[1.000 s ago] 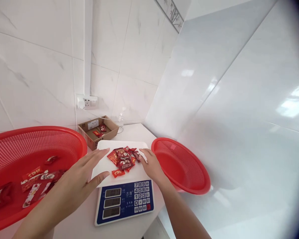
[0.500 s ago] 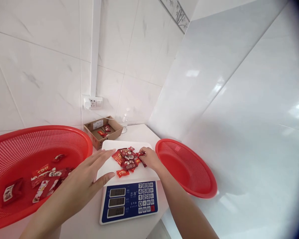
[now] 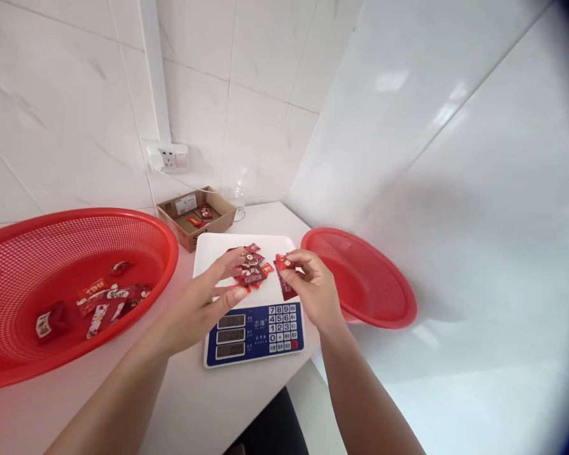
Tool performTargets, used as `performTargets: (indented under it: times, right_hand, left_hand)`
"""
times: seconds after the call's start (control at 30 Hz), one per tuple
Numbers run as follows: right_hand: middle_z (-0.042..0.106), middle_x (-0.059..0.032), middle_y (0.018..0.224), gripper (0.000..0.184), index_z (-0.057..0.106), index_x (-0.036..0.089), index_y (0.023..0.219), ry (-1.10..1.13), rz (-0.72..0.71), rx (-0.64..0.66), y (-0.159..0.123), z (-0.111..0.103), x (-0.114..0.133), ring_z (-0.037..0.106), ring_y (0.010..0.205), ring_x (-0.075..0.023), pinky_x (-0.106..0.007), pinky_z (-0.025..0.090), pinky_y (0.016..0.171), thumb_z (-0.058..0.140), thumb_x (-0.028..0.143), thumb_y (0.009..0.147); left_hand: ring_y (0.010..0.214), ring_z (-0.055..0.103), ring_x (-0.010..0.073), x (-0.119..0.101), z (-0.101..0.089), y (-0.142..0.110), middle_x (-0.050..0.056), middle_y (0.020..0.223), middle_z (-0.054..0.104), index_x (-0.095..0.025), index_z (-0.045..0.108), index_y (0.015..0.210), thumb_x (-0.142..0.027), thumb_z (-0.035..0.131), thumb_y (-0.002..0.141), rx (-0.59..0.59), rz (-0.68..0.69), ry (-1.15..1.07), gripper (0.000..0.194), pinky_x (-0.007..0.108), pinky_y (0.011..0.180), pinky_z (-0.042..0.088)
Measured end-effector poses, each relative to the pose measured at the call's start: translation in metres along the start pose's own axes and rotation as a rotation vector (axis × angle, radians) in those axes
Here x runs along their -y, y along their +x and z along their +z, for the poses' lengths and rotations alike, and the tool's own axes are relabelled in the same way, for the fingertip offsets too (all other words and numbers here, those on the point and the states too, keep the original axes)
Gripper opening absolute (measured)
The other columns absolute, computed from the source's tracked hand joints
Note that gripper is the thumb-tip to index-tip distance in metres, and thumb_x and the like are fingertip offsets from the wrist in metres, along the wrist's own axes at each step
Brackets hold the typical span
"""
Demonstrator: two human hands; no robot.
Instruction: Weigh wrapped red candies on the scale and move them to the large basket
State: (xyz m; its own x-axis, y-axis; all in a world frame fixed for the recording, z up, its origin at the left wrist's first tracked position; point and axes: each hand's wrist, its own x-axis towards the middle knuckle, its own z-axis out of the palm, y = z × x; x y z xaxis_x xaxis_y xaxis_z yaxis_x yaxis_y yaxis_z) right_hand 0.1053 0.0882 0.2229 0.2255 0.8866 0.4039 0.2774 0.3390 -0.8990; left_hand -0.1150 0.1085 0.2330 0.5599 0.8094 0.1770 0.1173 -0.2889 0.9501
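One head-worn camera looks forward and down, close above the left hand (image 3: 196, 303), right hand (image 3: 315, 287) and counter (image 3: 180, 404).

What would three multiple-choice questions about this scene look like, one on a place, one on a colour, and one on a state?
1. Where does the white board lie?
A) Inside a basket
B) On the digital scale
C) In the cardboard box

2. What colour are the mesh basket on the left and the mesh basket on the right?
A) Blue
B) White
C) Red

3. What is the person's right hand doing?
A) Pinching a red packet
B) Lying flat on the scale
C) Resting inside a basket

Answers:
1. B, the board sits on top of the scale, above its keypad.
2. C, both baskets show red mesh and rims.
3. A, the fingers grip the packet's upper end.
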Motion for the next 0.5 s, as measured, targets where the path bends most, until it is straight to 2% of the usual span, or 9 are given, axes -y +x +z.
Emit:
performTargets:
  times: [0.1,0.2,0.27,0.33,0.43,0.5]
  right_hand:
    - [0.06,-0.003,0.105,0.013,0.064,0.025,0.092,-0.13,-0.206,0.138,-0.013,0.02,0.016,0.059,0.097,-0.016,-0.03,0.051,0.079,0.061,0.019,0.08]
    - [0.062,-0.003,0.105,0.019,0.066,0.026,0.092,-0.271,-0.336,0.234,-0.018,0.037,0.023,0.058,0.102,-0.0164,-0.032,0.05,0.086,0.054,0.014,0.085]
    - [0.064,-0.0027,0.108,0.021,0.066,0.027,0.097,-0.31,-0.347,0.231,-0.019,0.043,0.024,0.058,0.105,-0.0168,-0.033,0.05,0.089,0.052,0.015,0.087]
    - [0.064,-0.0028,0.114,0.027,0.062,0.029,0.11,-0.316,-0.332,0.205,-0.019,0.046,0.023,0.058,0.109,-0.0176,-0.034,0.049,0.093,0.055,0.018,0.086]
    - [0.06,-0.0044,0.126,0.045,0.05,0.03,0.13,-0.317,-0.332,0.196,-0.02,0.047,0.022,0.055,0.116,-0.0198,-0.037,0.047,0.098,0.058,0.024,0.086]
    - [0.055,-0.0059,0.133,0.05,0.044,0.03,0.136,-0.322,-0.36,0.187,-0.02,0.045,0.022,0.05,0.123,-0.0214,-0.04,0.044,0.101,0.057,0.028,0.087]
  left_hand:
    - [0.137,0.035,0.0247,0.003,0.016,0.007,0.002,0.152,0.032,-0.041,0.026,0.143,-0.046,0.045,0.092,0.127,-0.014,-0.355,0.055,0.038,0.099,0.048]
    - [0.13,0.043,0.0294,0.001,0.026,0.011,0.004,0.152,0.033,-0.038,0.038,0.138,-0.047,0.044,0.092,0.102,-0.122,-0.642,0.047,0.041,0.089,0.055]
    - [0.123,0.05,0.03,0.0,0.028,0.013,0.007,0.145,0.042,-0.035,0.047,0.132,-0.045,0.046,0.092,0.042,-0.178,-0.766,0.042,0.041,0.081,0.058]
    - [0.115,0.057,0.0265,-0.001,0.029,0.013,0.007,0.136,0.052,-0.033,0.052,0.128,-0.041,0.05,0.091,-0.006,-0.203,-0.829,0.038,0.035,0.077,0.059]
    - [0.101,0.064,0.0201,-0.003,0.027,0.014,0.005,0.126,0.06,-0.033,0.056,0.124,-0.036,0.053,0.09,-0.048,-0.209,-0.906,0.034,0.027,0.073,0.059]
    - [0.095,0.066,0.0184,-0.005,0.024,0.014,0.005,0.122,0.062,-0.03,0.058,0.122,-0.032,0.052,0.091,-0.094,-0.216,-0.96,0.032,0.027,0.072,0.06]
